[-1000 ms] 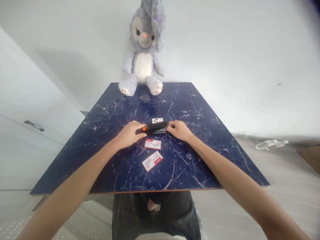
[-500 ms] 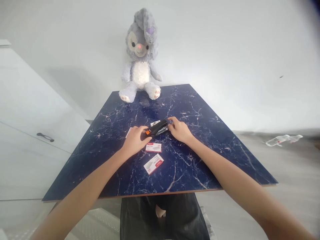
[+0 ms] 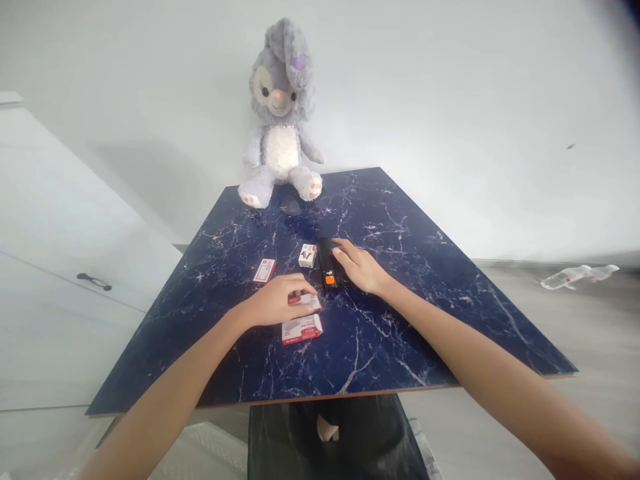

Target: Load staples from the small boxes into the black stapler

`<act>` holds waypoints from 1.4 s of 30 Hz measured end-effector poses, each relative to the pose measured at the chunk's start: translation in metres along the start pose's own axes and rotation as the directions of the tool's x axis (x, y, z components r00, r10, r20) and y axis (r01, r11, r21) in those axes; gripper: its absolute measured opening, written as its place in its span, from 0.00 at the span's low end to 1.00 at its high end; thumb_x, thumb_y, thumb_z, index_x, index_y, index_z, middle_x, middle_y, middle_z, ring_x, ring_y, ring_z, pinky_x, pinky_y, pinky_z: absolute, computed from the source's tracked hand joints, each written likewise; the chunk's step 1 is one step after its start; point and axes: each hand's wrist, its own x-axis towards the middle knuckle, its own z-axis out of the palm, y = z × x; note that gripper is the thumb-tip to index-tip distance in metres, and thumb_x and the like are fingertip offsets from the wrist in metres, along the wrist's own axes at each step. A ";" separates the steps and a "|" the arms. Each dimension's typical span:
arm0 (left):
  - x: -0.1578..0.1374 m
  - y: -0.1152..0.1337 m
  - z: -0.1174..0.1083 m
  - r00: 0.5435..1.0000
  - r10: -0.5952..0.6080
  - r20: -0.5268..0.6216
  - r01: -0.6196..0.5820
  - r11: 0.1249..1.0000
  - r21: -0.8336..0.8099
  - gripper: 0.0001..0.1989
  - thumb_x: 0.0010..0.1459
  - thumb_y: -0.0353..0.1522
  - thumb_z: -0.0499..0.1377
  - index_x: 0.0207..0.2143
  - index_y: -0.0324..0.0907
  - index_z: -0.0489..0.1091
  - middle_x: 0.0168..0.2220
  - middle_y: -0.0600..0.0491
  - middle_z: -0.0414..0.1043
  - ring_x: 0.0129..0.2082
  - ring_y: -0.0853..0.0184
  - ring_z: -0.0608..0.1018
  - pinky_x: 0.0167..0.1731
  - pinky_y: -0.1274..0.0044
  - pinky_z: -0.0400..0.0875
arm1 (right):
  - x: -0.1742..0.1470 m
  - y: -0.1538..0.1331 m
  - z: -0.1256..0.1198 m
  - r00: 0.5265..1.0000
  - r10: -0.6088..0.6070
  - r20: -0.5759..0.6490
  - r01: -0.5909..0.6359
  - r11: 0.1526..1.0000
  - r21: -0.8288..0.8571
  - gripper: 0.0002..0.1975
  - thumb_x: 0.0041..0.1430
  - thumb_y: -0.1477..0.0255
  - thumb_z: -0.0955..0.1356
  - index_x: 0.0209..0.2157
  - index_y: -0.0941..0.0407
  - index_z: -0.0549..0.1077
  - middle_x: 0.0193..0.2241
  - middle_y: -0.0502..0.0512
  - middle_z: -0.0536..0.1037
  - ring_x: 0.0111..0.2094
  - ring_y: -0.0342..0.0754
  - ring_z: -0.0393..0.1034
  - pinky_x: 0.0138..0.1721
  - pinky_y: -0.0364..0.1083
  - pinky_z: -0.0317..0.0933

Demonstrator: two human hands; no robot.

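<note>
A black stapler [image 3: 325, 257] with an orange end lies lengthwise on the table, its orange end toward me. My right hand [image 3: 361, 268] rests against its right side, fingers stretched out and not wrapped round it. Over a small red-and-white staple box [image 3: 311, 302] is my left hand [image 3: 277, 299], with thumb and fingers at its near and far edges; part of the box is covered. Just nearer to me lies a second staple box [image 3: 302, 330]. A third red-and-white box [image 3: 265, 271] is beyond my left hand, and a little white box [image 3: 307, 256] stands left of the stapler.
A large grey plush rabbit [image 3: 283, 120] sits at the far edge of the blue marbled table [image 3: 400, 320], against the wall. To the left is a white cabinet [image 3: 60, 320] with a dark handle. A clear plastic item [image 3: 577, 277] lies on the floor at right.
The stapler was held between both hands at a slant; now it lies pointing toward me. My left hand has let go and moved nearer, onto a staple box. The nearest box has turned.
</note>
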 end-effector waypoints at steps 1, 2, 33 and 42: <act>0.000 -0.004 0.000 0.998 -0.038 -0.041 0.039 0.999 0.025 0.14 0.61 0.42 0.60 0.46 0.46 0.75 0.42 0.50 0.74 0.37 0.65 0.76 0.41 0.71 0.71 | -0.001 0.000 0.001 0.999 -0.034 0.019 0.034 0.999 0.009 0.28 0.70 0.56 0.57 0.66 0.52 0.57 0.59 0.60 0.71 0.58 0.57 0.68 0.60 0.57 0.58; 0.001 -0.008 0.000 0.991 -0.081 -0.104 0.087 0.995 0.049 0.15 0.62 0.42 0.59 0.46 0.46 0.75 0.42 0.50 0.73 0.34 0.67 0.75 0.39 0.71 0.72 | -0.001 -0.001 0.003 0.996 -0.071 0.049 0.070 0.997 0.023 0.31 0.69 0.55 0.59 0.68 0.52 0.53 0.62 0.61 0.67 0.59 0.57 0.67 0.61 0.58 0.57; -0.019 0.013 -0.024 0.963 0.024 0.269 0.011 0.992 -0.129 0.29 0.45 0.36 0.69 0.51 0.49 0.69 0.42 0.52 0.71 0.34 0.65 0.75 0.34 0.75 0.70 | -0.001 -0.001 -0.019 0.912 -0.182 0.368 0.140 0.980 0.139 0.57 0.48 0.65 0.76 0.71 0.44 0.40 0.67 0.61 0.58 0.42 0.52 0.74 0.46 0.54 0.70; -0.012 0.005 -0.022 0.996 0.045 0.080 -0.027 0.977 -0.212 0.20 0.52 0.30 0.59 0.49 0.48 0.72 0.52 0.48 0.71 0.32 0.67 0.75 0.32 0.74 0.71 | -0.002 -0.002 -0.018 0.916 -0.171 0.364 0.128 0.982 0.140 0.56 0.48 0.64 0.76 0.71 0.45 0.42 0.65 0.62 0.62 0.43 0.53 0.74 0.47 0.53 0.70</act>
